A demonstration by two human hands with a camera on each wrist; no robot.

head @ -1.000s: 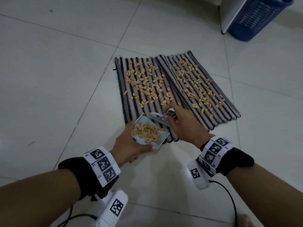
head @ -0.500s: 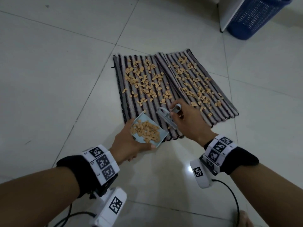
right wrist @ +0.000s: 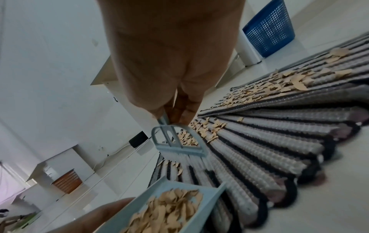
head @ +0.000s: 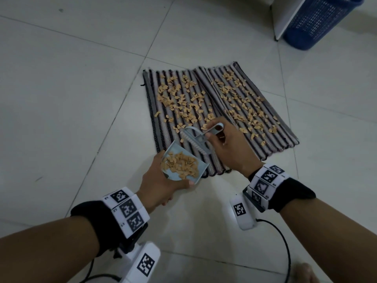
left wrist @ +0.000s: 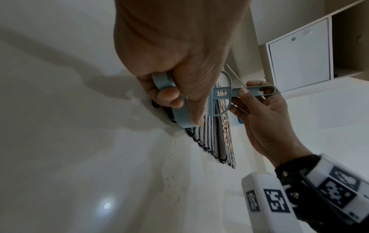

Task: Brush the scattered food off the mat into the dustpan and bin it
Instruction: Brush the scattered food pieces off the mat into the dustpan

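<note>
A striped mat [head: 271, 135] lies on the tiled floor, strewn with tan food flakes [head: 183, 103]. My left hand [head: 161, 180] grips a small light-blue dustpan [head: 195, 174] holding a heap of flakes, tilted at the mat's near edge. From the left wrist view, its fingers curl round the dustpan's handle [left wrist: 171, 100]. My right hand [head: 226, 148] grips the handle of a light-blue brush [head: 195, 139]. The brush's bristles [right wrist: 187, 159] rest on the mat just beyond the dustpan [right wrist: 165, 211].
A blue mesh bin [head: 320, 21] stands at the far right beside a white cabinet panel [head: 285, 15]. White cabinets [left wrist: 299, 55] line the wall behind. Bare tiled floor [head: 71, 99] surrounds the mat. A toe [head: 304, 272] shows at the bottom right.
The brush has lifted away from the dustpan and moved further up the mat towards the flakes. The dustpan has stayed at the mat's near edge.
</note>
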